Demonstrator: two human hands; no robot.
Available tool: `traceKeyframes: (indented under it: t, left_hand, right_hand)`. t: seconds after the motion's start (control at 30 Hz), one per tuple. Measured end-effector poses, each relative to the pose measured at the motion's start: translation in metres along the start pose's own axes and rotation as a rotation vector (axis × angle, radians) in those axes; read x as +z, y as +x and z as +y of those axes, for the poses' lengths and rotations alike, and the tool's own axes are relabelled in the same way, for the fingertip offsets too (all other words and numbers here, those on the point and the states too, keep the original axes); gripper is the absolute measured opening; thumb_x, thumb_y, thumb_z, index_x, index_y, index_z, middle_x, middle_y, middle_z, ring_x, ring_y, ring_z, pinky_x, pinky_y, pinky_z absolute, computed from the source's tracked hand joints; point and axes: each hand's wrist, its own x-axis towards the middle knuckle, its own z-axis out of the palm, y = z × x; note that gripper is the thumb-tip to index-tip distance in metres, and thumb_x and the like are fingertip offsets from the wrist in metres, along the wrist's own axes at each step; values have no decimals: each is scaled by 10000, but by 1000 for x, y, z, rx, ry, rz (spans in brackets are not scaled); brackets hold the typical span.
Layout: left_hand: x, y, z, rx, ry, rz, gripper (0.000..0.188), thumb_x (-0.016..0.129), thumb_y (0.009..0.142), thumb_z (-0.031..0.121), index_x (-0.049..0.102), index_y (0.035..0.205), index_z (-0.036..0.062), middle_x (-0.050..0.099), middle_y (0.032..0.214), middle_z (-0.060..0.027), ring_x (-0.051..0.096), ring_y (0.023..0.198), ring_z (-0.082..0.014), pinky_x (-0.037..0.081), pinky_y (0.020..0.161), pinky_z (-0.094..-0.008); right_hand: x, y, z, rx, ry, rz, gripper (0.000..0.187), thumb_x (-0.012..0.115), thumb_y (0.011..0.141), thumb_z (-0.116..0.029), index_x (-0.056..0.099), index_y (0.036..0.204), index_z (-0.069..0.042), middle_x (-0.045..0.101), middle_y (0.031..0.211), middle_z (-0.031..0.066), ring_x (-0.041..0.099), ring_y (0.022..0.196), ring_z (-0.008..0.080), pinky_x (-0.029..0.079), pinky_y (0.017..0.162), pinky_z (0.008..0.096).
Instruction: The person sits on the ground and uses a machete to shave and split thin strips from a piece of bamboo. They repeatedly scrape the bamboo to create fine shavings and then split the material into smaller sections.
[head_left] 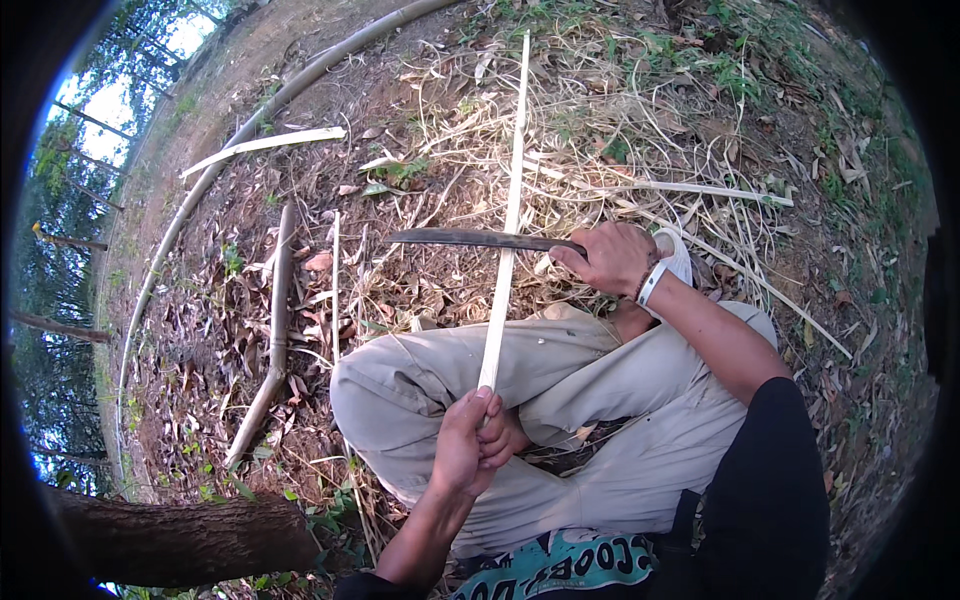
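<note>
My left hand [470, 440] is closed round the near end of a long pale bamboo strip [513, 190], just above my crossed legs. The strip runs away from me, its far end over the littered ground. My right hand [612, 258] grips a long dark-bladed machete [460, 237], whose handle is mostly hidden in the fist. The blade points left and lies crosswise over the middle of the strip; whether it touches the strip I cannot tell. A white band is on my right wrist.
Thin shavings [650, 130] cover the ground ahead. A split strip [715, 190] lies to the right, another pale piece [265, 148] at the far left. A short bamboo pole [281, 290] and a long curved pole [190, 210] lie left. A thick trunk [180, 540] is at the lower left.
</note>
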Motion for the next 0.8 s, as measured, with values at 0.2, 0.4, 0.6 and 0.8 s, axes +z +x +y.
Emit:
traceKeyframes:
  t: [0.2,0.4,0.6,0.8]
  left_hand:
    - [-1,-10,4,-1,-27,20,259,426,1039,302,418,859,117,255,548,80,194,410,-33,174,346,-211]
    - [-15,-40,-9,-52,-65,84,275,423,1043,311,405,855,110,239,549,70,189,412,-42,172,355,-216]
    - [-35,-76,-14,-148,-119,56,291,416,1050,323,397,855,107,233,553,66,187,422,-45,172,354,-216]
    - [-45,-92,-20,-131,-194,31,302,422,1048,325,397,842,105,231,550,56,188,425,-54,180,353,-223]
  right_hand:
    - [-5,-20,-35,-196,21,-22,621,433,949,-617,654,701,-93,596,549,160,653,590,357,499,540,494]
    - [4,-4,-24,-125,97,-22,660,406,943,-657,659,682,-107,607,549,139,649,561,344,497,528,482]
    - [8,14,5,-42,32,15,639,427,927,-669,643,696,-113,617,566,144,638,549,362,497,537,485]
    - [9,-2,-21,-308,-14,72,595,471,920,-639,619,710,-102,607,570,137,634,558,362,489,535,479]
